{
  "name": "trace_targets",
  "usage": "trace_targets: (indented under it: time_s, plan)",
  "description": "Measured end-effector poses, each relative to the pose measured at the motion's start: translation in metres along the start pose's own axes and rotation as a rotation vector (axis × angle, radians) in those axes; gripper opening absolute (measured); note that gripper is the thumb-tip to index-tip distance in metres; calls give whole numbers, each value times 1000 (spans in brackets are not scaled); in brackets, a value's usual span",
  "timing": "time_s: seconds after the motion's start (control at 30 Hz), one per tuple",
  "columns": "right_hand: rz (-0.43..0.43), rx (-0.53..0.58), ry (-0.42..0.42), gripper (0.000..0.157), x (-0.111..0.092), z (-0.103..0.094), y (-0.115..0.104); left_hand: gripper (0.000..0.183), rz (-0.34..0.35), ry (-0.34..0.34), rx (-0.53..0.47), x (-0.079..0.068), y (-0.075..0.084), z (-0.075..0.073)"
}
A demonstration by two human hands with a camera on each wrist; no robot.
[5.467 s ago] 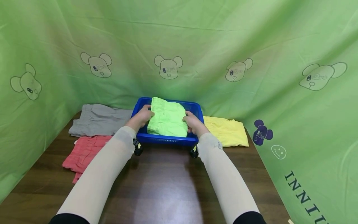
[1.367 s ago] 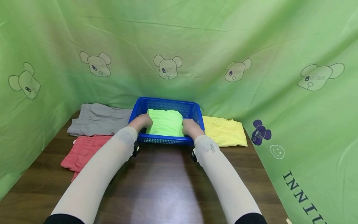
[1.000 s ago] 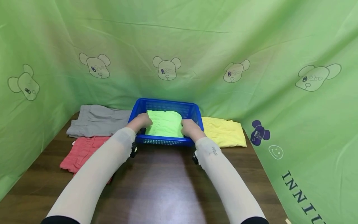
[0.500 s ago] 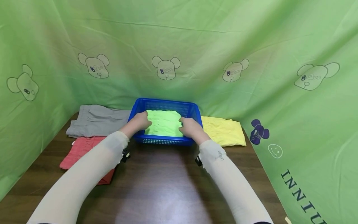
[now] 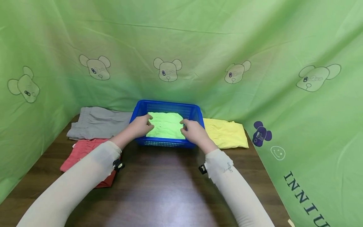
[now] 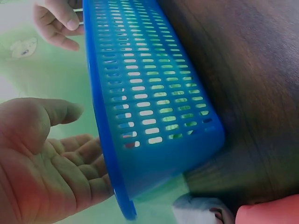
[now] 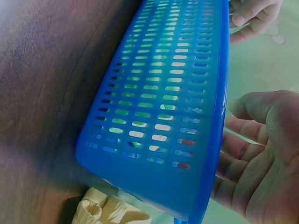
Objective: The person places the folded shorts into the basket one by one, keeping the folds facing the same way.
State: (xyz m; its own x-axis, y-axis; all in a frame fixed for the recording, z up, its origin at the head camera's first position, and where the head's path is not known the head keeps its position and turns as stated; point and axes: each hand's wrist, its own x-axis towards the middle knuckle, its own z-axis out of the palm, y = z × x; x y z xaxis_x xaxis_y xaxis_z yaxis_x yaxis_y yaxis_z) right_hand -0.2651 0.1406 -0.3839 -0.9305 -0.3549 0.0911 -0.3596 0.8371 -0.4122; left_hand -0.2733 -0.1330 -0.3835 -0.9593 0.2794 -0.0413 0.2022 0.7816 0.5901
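Folded lime-green shorts (image 5: pixel 165 125) with a gathered waistband lie flat in a blue plastic basket (image 5: pixel 167 142). The left hand (image 5: pixel 139 126) hovers over the basket's left side in the head view, thumb and fingers parted beside the shorts. Opposite it, the right hand (image 5: pixel 195 131) is above the right side, its fingers loosely bent and holding nothing. In the left wrist view the left palm (image 6: pixel 42 163) faces up by the basket rim, fingers spread. The right wrist view shows the right hand (image 7: pixel 261 154) likewise, its fingertips partly hidden behind the rim.
Left of the basket lie folded grey pants (image 5: pixel 99 123), with a red garment (image 5: pixel 85 151) in front, partly covered by the left sleeve. A folded yellow garment (image 5: pixel 226 133) is at the right. A green curtain (image 5: pixel 170 37) hangs behind the brown wooden table (image 5: pixel 164 189).
The lime-green shorts were held over the basket earlier and now lie lower inside it. Both hands have let go, their fingers have parted, and they have drawn back slightly outward.
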Motion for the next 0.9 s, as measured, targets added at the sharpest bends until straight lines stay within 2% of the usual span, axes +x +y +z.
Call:
trace_targets:
  time_s: [0.23, 0.53, 0.73, 0.9]
  plan:
    - [-34, -19, 44, 35, -11, 1, -3, 46, 72, 24, 65, -18, -5, 0]
    - [-99, -72, 112, 31, -24, 0, -11, 41, 143, 9, 89, -33, -2, -1]
    - [-131, -111, 155, 31, -31, 0, -15, 40, 188, 33, 107, -43, -1, -3]
    - [-139, -134, 181, 30, -38, 1, -20, 40, 253, 46, 105, -51, -2, -4]
